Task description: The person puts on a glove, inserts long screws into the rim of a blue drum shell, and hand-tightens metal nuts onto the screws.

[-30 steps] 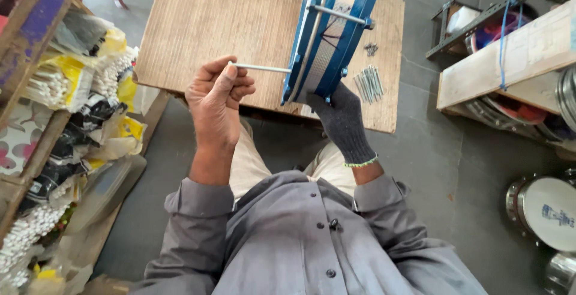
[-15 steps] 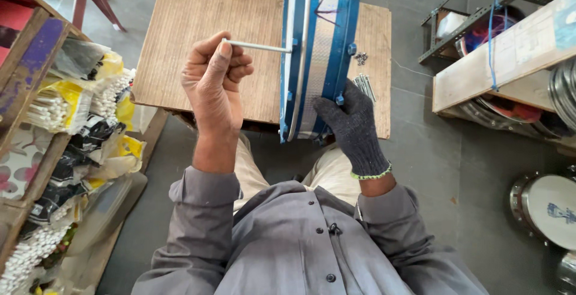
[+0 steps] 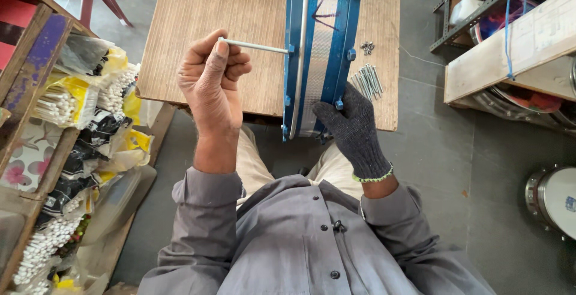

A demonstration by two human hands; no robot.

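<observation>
A rough wooden table [image 3: 210, 37] lies beyond the fingers. On it a blue metal drum shell [image 3: 321, 55] stands on edge, gripped low by the gloved right hand [image 3: 354, 130]. The bare left hand [image 3: 210, 82] pinches a thin steel rod [image 3: 258, 46], lying sideways, its far end at the rim.

1. Blue hoops on the drum frame [image 3: 324, 55], with a silvery embossed band between them.
2. Pale silver threaded rod [image 3: 255, 46], pinched in the bare left hand [image 3: 211, 85].
3. Dark grey knitted glove with a green-and-white cuff edge on the right hand [image 3: 354, 130].
4. Light brown wood grain across the tabletop [image 3: 222, 13].
5. Silver bolts [image 3: 367, 81] lying on it.
6. Grey buttoned shirt [image 3: 300, 241].
7. Yellow, black and white packets [image 3: 90, 121] in the wooden rack.
8. Grey tiled floor [image 3: 480, 169].
</observation>
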